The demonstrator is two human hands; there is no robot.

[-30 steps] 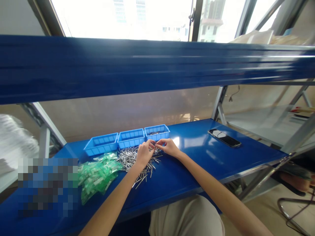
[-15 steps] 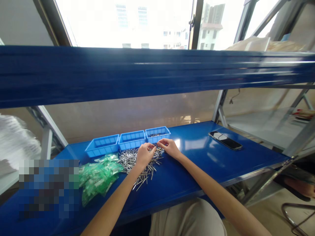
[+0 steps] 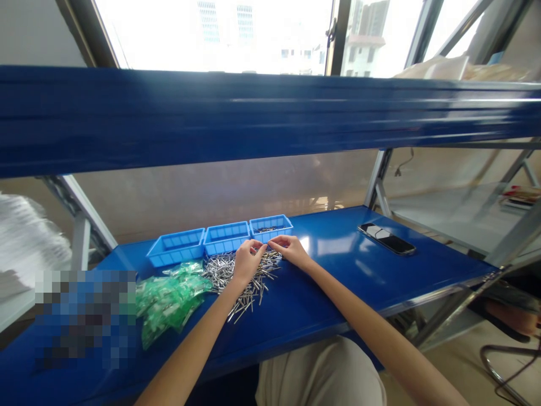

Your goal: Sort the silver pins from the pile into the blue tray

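A pile of thin silvery metal pins [image 3: 222, 273], perhaps rivets, lies spread on the blue table. Over its right part is my left hand [image 3: 248, 263], thumb and fingertips pinched together. Just right of it, my right hand [image 3: 291, 251] is closed in a pinch too, its fingertips almost meeting those of the left. Whatever they hold is too small to make out. Behind the pile stand three blue trays in a row: the left tray [image 3: 175, 256], the middle tray [image 3: 227, 245] and the right tray [image 3: 273, 221]. Some dark, thin pieces lie in the right one.
Green-tinted plastic bags [image 3: 171, 301] lie left of the pile, beside a pixelated patch. A phone [image 3: 386, 238] rests on the right of the table [image 3: 321, 304]. A blue shelf beam [image 3: 270, 115] crosses above, and white wrapped material [image 3: 25, 242] is at far left.
My fingertips have come closer together above the pile. The whole view has shifted slightly upward; the trays, pile and bags stay in place on the table.
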